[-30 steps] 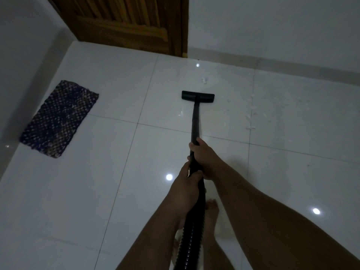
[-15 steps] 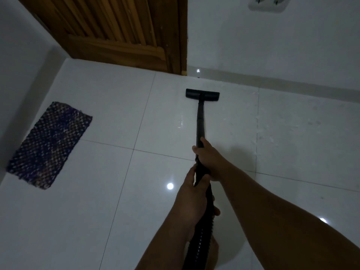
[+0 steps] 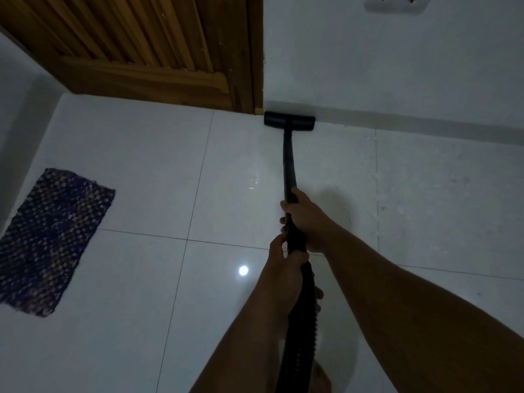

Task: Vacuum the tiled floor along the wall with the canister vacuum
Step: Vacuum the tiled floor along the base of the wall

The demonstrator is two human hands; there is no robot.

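Head view, dim room; black vacuum wand (image 3: 288, 157) runs from the hands up to a black floor nozzle (image 3: 289, 120); nozzle lies flat on the white tiled floor (image 3: 141, 165), its far edge right against the base of the white wall (image 3: 397, 66), just right of the wooden door frame corner; right hand (image 3: 304, 215) is the forward one, fingers wrapped closed around the wand, thumb lying along the top of the tube; left hand (image 3: 285, 262) sits just behind it, touching or nearly touching, also curled tight around the tube where the wand meets the ribbed black hose (image 3: 300, 336); hose drops down between the two forearms toward the bottom edge; a bare foot (image 3: 321, 377) shows partly under the hose at the bottom, mostly hidden; canister body itself out of frame; wooden louvered door (image 3: 136, 46) upper left, closed down to the floor; dark blue woven mat (image 3: 48, 242) on the tiles far left, well apart from the nozzle; wall socket (image 3: 397, 4) cut off at the top edge above the nozzle's right; small pale specks (image 3: 377, 177) scattered on the tiles to the right of the wand along a grout line; bright round light glare (image 3: 243, 270) on the tile left of the left hand.
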